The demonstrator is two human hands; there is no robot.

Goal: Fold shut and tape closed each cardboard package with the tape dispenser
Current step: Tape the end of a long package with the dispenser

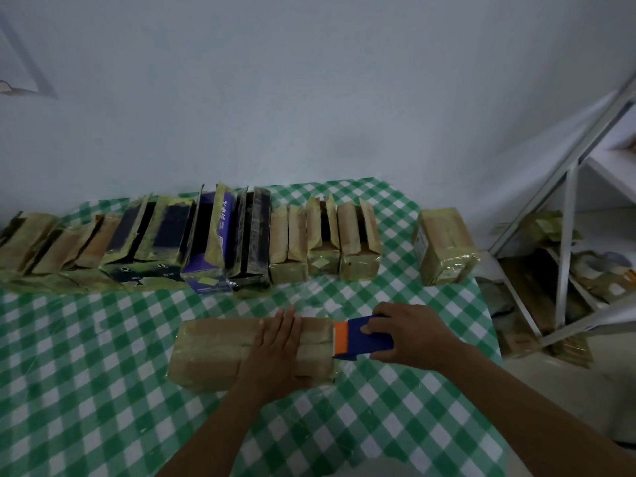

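Well, my left hand [275,346] lay flat on top of the long brown cardboard package [213,352], fingers straight and pressing down across its folded flaps. My right hand [409,333] was curled tight round the blue plastic tape dispenser [364,339], whose orange front edge touched the package's end just beside my left fingertips. The package lay on the green-and-white checked tablecloth [103,390], directly under my left palm and stretching out to the left of it. Beyond both hands, well apart from them, stood a row of brown, black and purple cardboard packages [206,242], side by side, their top flaps standing open. Farther off past my right hand, a single closed brown package wrapped in shiny tape [444,246] stood alone, apart from the row. To the right of my right hand, a grey metal shelf rack [568,235] held more brown bundles.
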